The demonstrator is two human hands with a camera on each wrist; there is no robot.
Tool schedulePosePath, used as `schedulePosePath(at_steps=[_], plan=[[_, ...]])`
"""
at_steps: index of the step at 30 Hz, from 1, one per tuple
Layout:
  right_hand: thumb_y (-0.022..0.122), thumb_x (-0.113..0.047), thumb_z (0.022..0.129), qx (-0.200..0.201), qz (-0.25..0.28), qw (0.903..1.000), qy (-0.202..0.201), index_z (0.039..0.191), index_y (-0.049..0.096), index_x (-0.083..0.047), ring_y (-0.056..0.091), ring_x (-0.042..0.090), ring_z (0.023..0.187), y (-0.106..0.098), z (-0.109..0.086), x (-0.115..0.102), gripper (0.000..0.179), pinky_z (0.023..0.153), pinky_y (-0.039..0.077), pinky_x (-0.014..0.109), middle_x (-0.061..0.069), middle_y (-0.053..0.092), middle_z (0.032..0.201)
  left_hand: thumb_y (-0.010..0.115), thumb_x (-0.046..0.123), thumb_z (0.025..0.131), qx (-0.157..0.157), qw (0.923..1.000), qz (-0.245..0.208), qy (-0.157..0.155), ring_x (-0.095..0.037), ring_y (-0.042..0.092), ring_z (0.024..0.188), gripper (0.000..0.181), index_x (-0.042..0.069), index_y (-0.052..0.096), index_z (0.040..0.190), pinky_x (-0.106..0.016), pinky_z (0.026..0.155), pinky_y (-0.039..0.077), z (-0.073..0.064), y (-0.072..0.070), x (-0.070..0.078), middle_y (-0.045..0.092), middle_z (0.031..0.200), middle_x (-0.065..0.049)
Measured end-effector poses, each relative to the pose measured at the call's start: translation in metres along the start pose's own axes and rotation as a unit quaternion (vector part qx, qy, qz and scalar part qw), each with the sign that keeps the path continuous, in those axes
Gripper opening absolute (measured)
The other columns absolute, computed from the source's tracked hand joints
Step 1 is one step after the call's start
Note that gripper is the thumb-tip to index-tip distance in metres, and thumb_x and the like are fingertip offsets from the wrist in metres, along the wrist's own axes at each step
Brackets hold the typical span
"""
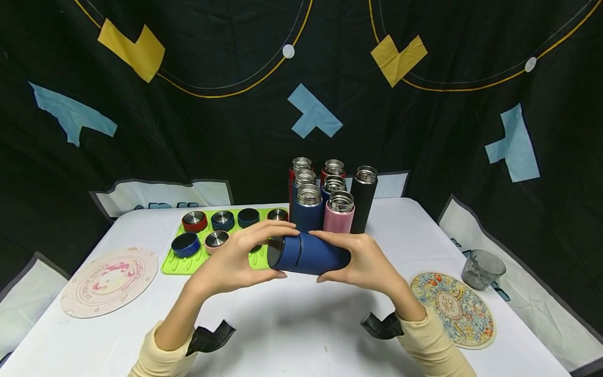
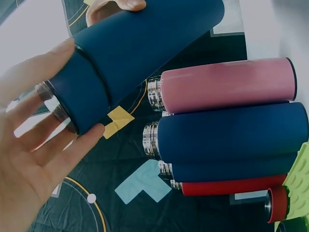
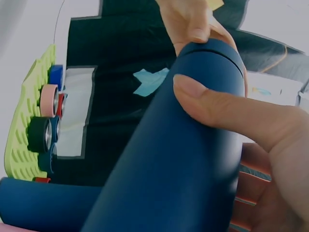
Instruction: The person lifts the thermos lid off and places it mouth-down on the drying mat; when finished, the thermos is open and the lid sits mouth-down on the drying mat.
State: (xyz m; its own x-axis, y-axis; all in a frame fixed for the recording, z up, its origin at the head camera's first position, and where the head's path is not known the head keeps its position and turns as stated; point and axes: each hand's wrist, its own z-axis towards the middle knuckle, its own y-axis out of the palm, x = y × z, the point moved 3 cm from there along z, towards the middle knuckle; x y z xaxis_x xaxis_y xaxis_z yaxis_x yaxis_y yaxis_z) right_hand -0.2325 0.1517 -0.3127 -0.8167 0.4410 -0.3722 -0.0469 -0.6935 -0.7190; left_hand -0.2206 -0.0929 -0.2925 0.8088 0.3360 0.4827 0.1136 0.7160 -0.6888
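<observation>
A dark blue thermos bottle [image 1: 326, 255] lies almost level between both hands above the table. My left hand [image 1: 237, 257] grips its left end, thumb on one side and fingers on the other, around the short blue section beyond a dark seam. A shiny, see-through rim shows past that section in the left wrist view. The bottle's body is held by my right hand [image 1: 365, 257], its thumb [image 3: 217, 104] laid along the side. Behind stand several lidless bottles with steel necks, among them a pink bottle [image 1: 338, 219], a black bottle [image 1: 363, 209] and a blue bottle [image 1: 307, 210].
On the left, a green ridged mat [image 1: 176, 268] carries several bottle caps, including a red cap [image 1: 195, 222] and a blue cap [image 1: 185, 245]. A pale round placemat [image 1: 136, 283] lies left of it. At right are a patterned round placemat [image 1: 471, 327] and a grey glass [image 1: 482, 270].
</observation>
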Motion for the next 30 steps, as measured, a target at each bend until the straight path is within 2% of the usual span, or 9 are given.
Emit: schedulePosePath(at_steps=[3, 6, 13, 18, 21, 24, 30], plan=[[0.093, -0.034, 0.06, -0.014, 0.023, 0.9996, 0.011, 0.133, 0.06, -0.022, 0.063, 0.01, 0.1, -0.0004, -0.0008, 0.0023, 0.081, 0.083, 0.054, 0.033, -0.003, 0.066, 0.119, 0.087, 0.016, 0.072, -0.008, 0.9998, -0.006, 0.017, -0.019, 0.044, 0.129, 0.067, 0.022, 0.057, 0.132, -0.041, 0.095, 0.049, -0.0001, 0.0, 0.0002, 0.051, 0.137, 0.005], [0.093, -0.033, 0.06, -0.016, 0.032, 0.9993, 0.014, 0.133, 0.06, -0.022, 0.063, 0.01, 0.1, -0.0004, -0.0009, 0.0025, 0.081, 0.083, 0.054, 0.033, -0.003, 0.066, 0.119, 0.087, 0.017, 0.072, -0.004, 0.9997, -0.003, 0.023, -0.019, 0.045, 0.129, 0.067, 0.021, 0.058, 0.132, -0.041, 0.095, 0.05, -0.0002, -0.0002, 0.0004, 0.052, 0.136, 0.004], [0.093, -0.03, 0.061, 0.012, -0.01, 0.9998, -0.01, 0.133, 0.06, -0.019, 0.063, 0.012, 0.105, -0.0008, 0.0004, -0.0031, 0.08, 0.086, 0.054, 0.035, -0.001, 0.065, 0.122, 0.086, 0.028, 0.073, 0.03, 0.9995, -0.003, -0.009, -0.018, 0.054, 0.115, 0.067, 0.02, 0.057, 0.132, -0.029, 0.08, 0.056, 0.0009, -0.0011, 0.0002, 0.055, 0.133, 0.002], [0.094, -0.03, 0.06, 0.035, -0.049, 0.9978, -0.027, 0.132, 0.061, -0.016, 0.063, 0.016, 0.107, -0.001, 0.0007, -0.0067, 0.08, 0.085, 0.054, 0.039, 0.002, 0.066, 0.122, 0.085, 0.034, 0.073, 0.051, 0.9981, 0.001, -0.033, -0.016, 0.057, 0.11, 0.067, 0.021, 0.056, 0.132, -0.025, 0.077, 0.056, 0.0009, -0.0005, 0.0004, 0.057, 0.13, 0.003], [0.093, -0.031, 0.06, 0.04, -0.056, 0.9973, -0.027, 0.132, 0.061, -0.017, 0.063, 0.017, 0.107, -0.0014, 0.0006, -0.007, 0.08, 0.085, 0.054, 0.039, 0.002, 0.066, 0.122, 0.085, 0.035, 0.073, 0.056, 0.9977, 0.003, -0.038, -0.016, 0.057, 0.109, 0.068, 0.021, 0.056, 0.133, -0.025, 0.077, 0.056, 0.0009, -0.0003, 0.0001, 0.057, 0.129, 0.003], [0.093, -0.031, 0.06, 0.028, -0.04, 0.9986, -0.019, 0.132, 0.06, -0.018, 0.063, 0.015, 0.106, -0.002, 0.0006, -0.0054, 0.08, 0.086, 0.054, 0.038, 0.001, 0.065, 0.122, 0.086, 0.031, 0.072, 0.045, 0.9987, 0.003, -0.026, -0.016, 0.055, 0.113, 0.069, 0.021, 0.056, 0.133, -0.027, 0.08, 0.055, 0.0007, -0.0005, 0.0002, 0.056, 0.132, 0.004], [0.094, -0.029, 0.059, -0.015, 0.031, 0.9992, 0.021, 0.133, 0.06, -0.022, 0.063, 0.011, 0.102, -0.0029, -0.0006, 0.0015, 0.082, 0.084, 0.054, 0.034, -0.003, 0.065, 0.121, 0.087, 0.018, 0.071, 0.013, 0.9995, 0.003, 0.028, -0.021, 0.047, 0.127, 0.067, 0.021, 0.058, 0.131, -0.04, 0.092, 0.052, 0.0008, -0.0008, 0.0013, 0.053, 0.137, 0.002]])
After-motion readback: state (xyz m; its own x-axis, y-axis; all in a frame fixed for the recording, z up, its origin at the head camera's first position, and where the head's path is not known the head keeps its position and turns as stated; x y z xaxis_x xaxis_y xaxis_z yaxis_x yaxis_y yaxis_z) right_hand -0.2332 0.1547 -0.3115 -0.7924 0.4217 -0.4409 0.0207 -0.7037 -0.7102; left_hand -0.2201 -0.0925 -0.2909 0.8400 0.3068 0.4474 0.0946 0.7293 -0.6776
